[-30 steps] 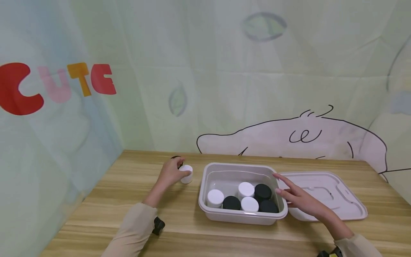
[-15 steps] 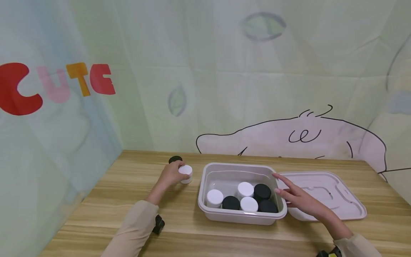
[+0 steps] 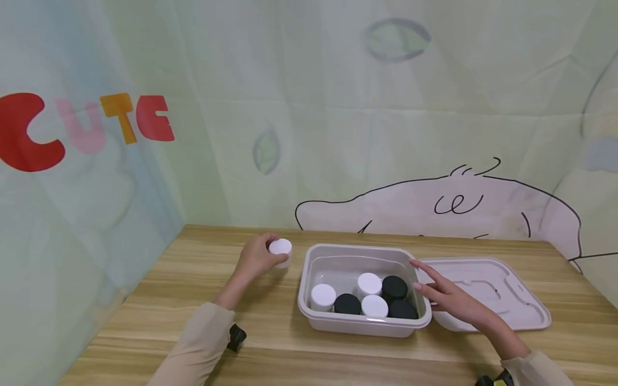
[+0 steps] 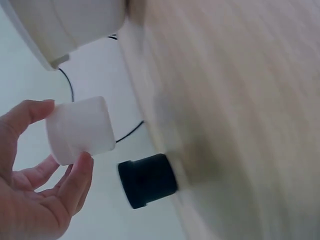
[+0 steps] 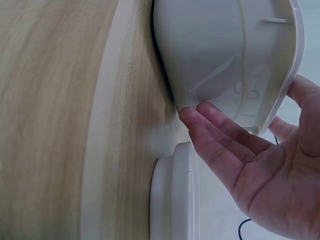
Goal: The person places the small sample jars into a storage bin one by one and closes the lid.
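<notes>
My left hand (image 3: 255,258) pinches a small white jar (image 3: 281,251) between thumb and fingertips, left of the box. In the left wrist view this white jar hangs clear of the wooden table. A black jar (image 4: 148,180) stands on the table below it there; in the head view my left hand hides it. My right hand (image 3: 451,301) rests at the right side of a pale plastic box (image 3: 354,326). Its fingers are mostly straight, touching the rim and lying along the outer wall. Several white jars (image 3: 323,297) and black jars (image 3: 394,288) stand inside the box.
The pale box lid (image 3: 523,316) lies on the table (image 3: 270,364) to the right of the box, partly behind my right hand. A printed cloth (image 3: 328,134) hangs behind the table and along its left side.
The white jar in my left hand has risen and shifted slightly away from me. The black jar behind it, visible half a second ago, is now covered by the hand. My right hand stays put.
</notes>
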A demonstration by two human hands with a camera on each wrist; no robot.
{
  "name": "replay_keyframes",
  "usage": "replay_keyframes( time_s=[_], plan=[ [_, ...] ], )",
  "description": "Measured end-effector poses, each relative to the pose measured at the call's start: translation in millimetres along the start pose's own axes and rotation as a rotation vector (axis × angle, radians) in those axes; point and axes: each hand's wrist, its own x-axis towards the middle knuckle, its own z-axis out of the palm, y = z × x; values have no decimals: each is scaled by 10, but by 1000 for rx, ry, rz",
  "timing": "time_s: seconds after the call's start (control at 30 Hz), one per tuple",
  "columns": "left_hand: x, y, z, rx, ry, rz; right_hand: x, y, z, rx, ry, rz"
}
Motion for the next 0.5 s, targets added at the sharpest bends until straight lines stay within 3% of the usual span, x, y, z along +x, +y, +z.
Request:
replay_keyframes(
  time_s=[0.27,0.5],
  plan=[
    [-54,185,-87,-69,60,51,7,-1,-3,-2,1,7],
    [-111,382,-108,-132,68,99,16,-1,-7,-17,2,13]
  ],
)
